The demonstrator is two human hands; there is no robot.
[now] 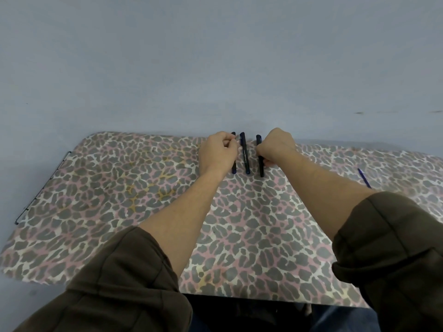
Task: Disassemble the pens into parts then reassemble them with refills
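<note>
Three dark capped pens lie side by side near the far edge of the table, pointing away from me. My left hand (217, 150) is curled over the left pen (234, 167), its fingertips pinched at the pen's far end. The middle pen (245, 153) lies untouched between my hands. My right hand (278, 146) is closed around the right pen (260, 164), gripping its middle. A thin blue refill (364, 178) lies apart on the right side of the table.
The table (119, 188) is covered with a leopard-print cloth and stands against a plain blue-grey wall (215, 68). A dark wire rail (40, 188) runs along the table's left edge. My brown sleeves are rolled up to the forearms.
</note>
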